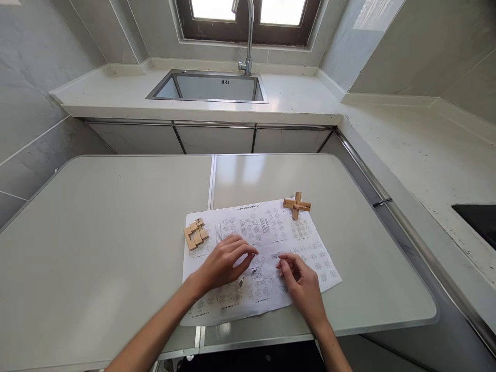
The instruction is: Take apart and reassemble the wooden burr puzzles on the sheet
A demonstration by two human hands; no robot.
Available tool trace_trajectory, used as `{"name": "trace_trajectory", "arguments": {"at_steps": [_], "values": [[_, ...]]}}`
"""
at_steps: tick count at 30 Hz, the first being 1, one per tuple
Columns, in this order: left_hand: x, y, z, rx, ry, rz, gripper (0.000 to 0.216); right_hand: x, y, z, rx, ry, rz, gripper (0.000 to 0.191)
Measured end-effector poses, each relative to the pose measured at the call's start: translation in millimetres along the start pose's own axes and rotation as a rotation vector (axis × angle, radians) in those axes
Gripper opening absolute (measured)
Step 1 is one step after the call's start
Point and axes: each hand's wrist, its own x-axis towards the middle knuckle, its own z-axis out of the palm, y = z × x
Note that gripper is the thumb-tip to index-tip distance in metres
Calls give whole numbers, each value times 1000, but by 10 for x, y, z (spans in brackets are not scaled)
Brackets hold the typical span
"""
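My left hand (229,262) hovers over a white printed sheet (267,305), its fingers bent and the thumb apart from the index finger, holding nothing. Below its fingertips, two small shiny metal pieces lie on the paper: one piece (242,281) nearer to me, the other piece (254,270) a little farther right. Over the right part of the sheet is my right hand (303,287), fingers loosely curled with the thumb near them; I see nothing in it. Rows of small line drawings and captions cover the sheet.
An interlocked block of wooden pieces (196,234) rests on the sheet's left edge. A cross-shaped wooden burr puzzle (296,205) stands at its far right corner. The pale folding table (116,232) has a seam. Beyond are a counter (302,98), a sink (217,99) and a faucet (248,64).
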Motion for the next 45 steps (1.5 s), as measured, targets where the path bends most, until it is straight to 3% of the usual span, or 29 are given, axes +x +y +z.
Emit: {"name": "trace_trajectory", "arguments": {"at_steps": [2,6,10,13,23,45], "values": [[-93,-63,-129,189,73,31,17,-10,-4,9,10,4,-8,32],[-300,-241,-427,487,253,-142,38,-18,10,15,5,3,-26,30],[-468,-400,-648,623,268,-290,63,-21,19,7,-1,-14,-27,28],[-541,-467,-729,615,244,-340,70,-22,3,-3,10,-28,-24,28],[-650,-577,-768,508,236,-383,65,-26,-14,-30,-23,-61,-85,27],[-611,-668,-832,469,276,-411,63,-5,6,-32,-22,-68,-120,25]]}}
